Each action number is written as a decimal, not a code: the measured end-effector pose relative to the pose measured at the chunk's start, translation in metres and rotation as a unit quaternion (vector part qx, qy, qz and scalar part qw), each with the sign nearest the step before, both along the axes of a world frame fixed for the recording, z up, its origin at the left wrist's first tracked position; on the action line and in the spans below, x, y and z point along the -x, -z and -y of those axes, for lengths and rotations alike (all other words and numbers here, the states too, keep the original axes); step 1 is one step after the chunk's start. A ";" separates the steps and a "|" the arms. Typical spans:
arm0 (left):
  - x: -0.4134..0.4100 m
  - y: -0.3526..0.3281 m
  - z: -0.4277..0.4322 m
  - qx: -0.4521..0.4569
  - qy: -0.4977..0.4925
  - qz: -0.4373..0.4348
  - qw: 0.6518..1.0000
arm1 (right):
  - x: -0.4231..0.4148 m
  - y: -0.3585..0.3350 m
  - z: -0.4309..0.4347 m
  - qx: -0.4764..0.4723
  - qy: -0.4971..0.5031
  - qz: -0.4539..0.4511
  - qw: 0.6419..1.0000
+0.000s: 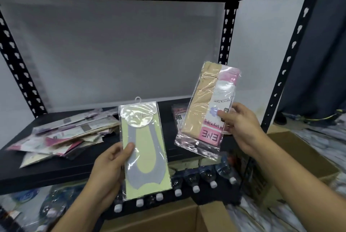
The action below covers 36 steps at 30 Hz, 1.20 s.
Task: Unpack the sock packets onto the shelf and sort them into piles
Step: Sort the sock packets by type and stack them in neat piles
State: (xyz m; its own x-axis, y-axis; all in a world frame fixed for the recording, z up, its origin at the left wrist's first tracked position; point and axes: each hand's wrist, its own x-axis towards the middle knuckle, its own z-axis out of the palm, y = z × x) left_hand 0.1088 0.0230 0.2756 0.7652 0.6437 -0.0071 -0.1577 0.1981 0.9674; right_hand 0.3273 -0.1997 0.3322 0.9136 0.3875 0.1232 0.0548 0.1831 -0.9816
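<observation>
My left hand (108,173) grips a clear packet of grey socks on a pale yellow card (145,149), held upright in front of the black shelf (78,164). My right hand (237,123) pinches a second packet, beige stockings with a pink label (204,108), tilted and raised above the shelf's right part. A loose pile of sock packets (65,134) lies on the left of the shelf. A small stack of pink-labelled packets (178,115) sits on the shelf behind the beige packet, partly hidden.
Black perforated uprights (228,31) frame the shelf, and another shelf board runs overhead. Below the shelf lie several plastic water bottles with white caps (196,181). An open cardboard box (168,218) is at the bottom and another carton (292,160) on the right.
</observation>
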 end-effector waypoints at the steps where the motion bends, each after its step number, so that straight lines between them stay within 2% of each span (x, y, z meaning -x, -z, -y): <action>1: -0.001 -0.001 0.001 0.005 0.003 0.001 1.000 | 0.002 -0.001 -0.002 -0.005 -0.002 -0.001 1.000; 5: -0.001 0.000 0.004 0.030 0.025 0.008 0.999 | 0.010 -0.001 -0.006 -0.030 -0.010 -0.007 0.999; 12: -0.009 -0.004 0.032 0.146 0.092 0.053 0.984 | 0.033 0.007 -0.020 -0.042 -0.059 -0.013 0.997; 18: -0.022 -0.008 0.044 0.162 0.103 0.058 0.980 | 0.051 0.014 -0.034 -0.080 -0.090 -0.024 0.992; 23: -0.021 -0.005 0.037 0.143 0.060 0.051 0.987 | 0.056 0.015 -0.035 -0.070 -0.097 -0.017 0.993; 30: -0.009 -0.004 0.015 0.027 -0.044 -0.020 0.998 | 0.054 0.013 -0.027 -0.057 -0.058 -0.013 0.997; 36: -0.020 -0.011 -0.033 0.029 -0.115 -0.077 0.990 | 0.041 0.016 -0.016 -0.033 -0.018 0.007 0.999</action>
State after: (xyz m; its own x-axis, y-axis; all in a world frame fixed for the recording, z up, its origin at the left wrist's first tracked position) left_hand 0.1288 0.0559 0.2865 0.5849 0.7963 -0.1544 -0.0571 0.2304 0.9714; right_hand 0.2861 -0.1834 0.3164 0.8968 0.4112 0.1630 0.0615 0.2490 -0.9666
